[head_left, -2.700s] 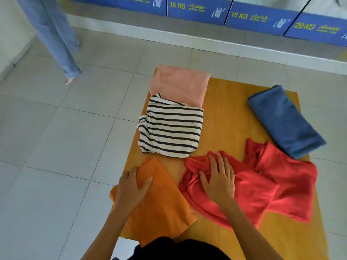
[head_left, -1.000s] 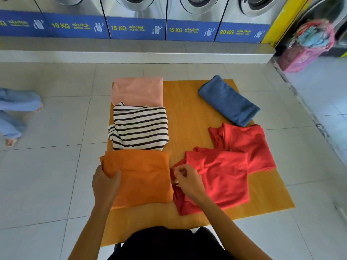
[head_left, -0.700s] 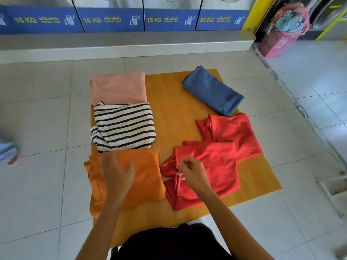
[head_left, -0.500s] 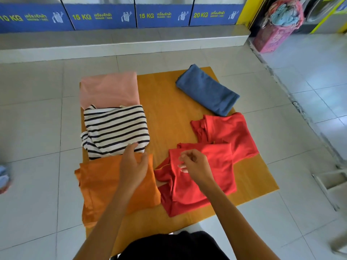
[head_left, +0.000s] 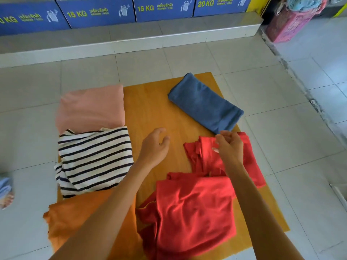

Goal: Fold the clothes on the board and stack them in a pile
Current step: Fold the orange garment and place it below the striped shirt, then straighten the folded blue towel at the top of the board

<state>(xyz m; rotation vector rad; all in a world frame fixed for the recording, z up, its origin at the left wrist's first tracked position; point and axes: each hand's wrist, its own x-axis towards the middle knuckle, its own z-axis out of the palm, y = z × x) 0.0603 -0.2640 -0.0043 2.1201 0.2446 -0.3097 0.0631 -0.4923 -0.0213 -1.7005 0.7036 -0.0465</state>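
A wooden board (head_left: 150,109) on the tiled floor holds several clothes. A folded pink garment (head_left: 90,107) lies far left, a striped shirt (head_left: 93,160) below it, a folded orange garment (head_left: 75,218) near left. A folded blue garment (head_left: 204,106) lies far right. A rumpled red garment (head_left: 191,211) spreads over the near right. My right hand (head_left: 230,149) pinches the far edge of the red garment. My left hand (head_left: 155,147) hovers open over bare board, holding nothing.
Washing machines with blue labels (head_left: 97,12) line a raised step at the back. A pink laundry basket (head_left: 293,21) full of clothes stands at the far right. Someone's foot (head_left: 6,190) shows at the left edge. Tiled floor surrounds the board.
My left hand has lifted off the orange garment and moved forward over the board. My right hand has moved from the red garment's near part to its far edge.
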